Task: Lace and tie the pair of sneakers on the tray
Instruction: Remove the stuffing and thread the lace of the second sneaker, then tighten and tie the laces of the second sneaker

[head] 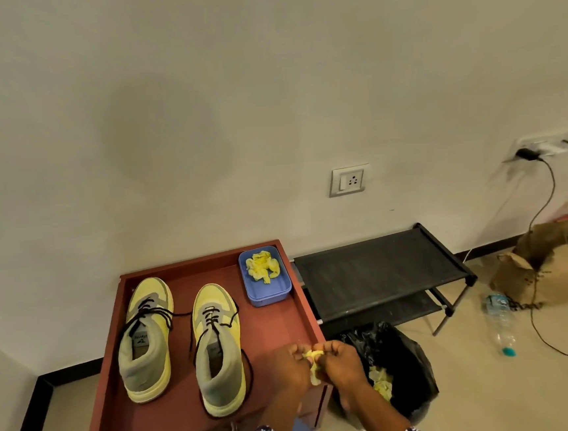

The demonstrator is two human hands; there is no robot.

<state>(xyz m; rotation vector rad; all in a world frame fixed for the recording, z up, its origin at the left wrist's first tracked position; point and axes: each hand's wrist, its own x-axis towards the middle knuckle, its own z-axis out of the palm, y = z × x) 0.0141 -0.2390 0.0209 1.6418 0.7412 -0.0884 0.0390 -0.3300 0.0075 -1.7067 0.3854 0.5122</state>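
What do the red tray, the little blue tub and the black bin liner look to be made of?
Red tray: probably painted or laminated wood, matte, with square board-like edges. Blue tub: smooth moulded plastic with rounded corners. Black bin liner: thin plastic film, crinkled and shiny.

A reddish-brown tray (285, 321) with a raised rim carries two yellow-and-grey sneakers: the left sneaker (146, 341) and the right sneaker (219, 350) stand side by side, toes toward the wall, black laces loose. A blue tub (275, 293) of crumpled yellow paper (262, 266) sits in the tray's far right corner.
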